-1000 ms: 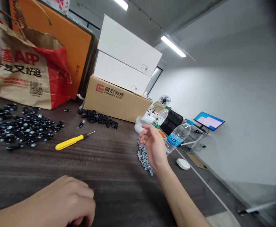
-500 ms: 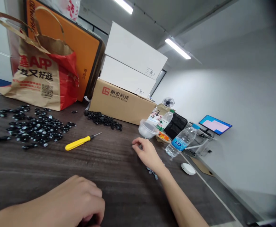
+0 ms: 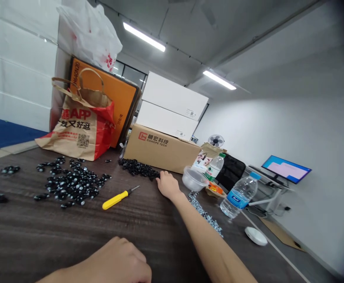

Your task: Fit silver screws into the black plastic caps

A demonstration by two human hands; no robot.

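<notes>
My right hand (image 3: 166, 184) reaches far across the dark wooden table (image 3: 42, 232) and rests at the near end of a small heap of black parts (image 3: 138, 168) in front of a brown cardboard box (image 3: 161, 147). Its fingers are curled down among the parts; what they hold is hidden. My left hand (image 3: 120, 263) lies at the bottom edge as a closed fist on the table. A row of silver screws (image 3: 205, 214) lies just right of my right forearm. A yellow-handled screwdriver (image 3: 117, 198) lies between my hands.
A wide scatter of black parts (image 3: 72, 182) covers the table's left. A paper bag (image 3: 82, 125), an orange board (image 3: 121, 102) and white boxes (image 3: 172, 106) stand at the back. A clear plastic bowl (image 3: 194, 179), two water bottles (image 3: 239, 194) and a white puck (image 3: 256, 236) sit right.
My right hand has moved from the silver screws forward and left to the black heap by the cardboard box. The view has tilted up and shifted; my left fist has stayed low.
</notes>
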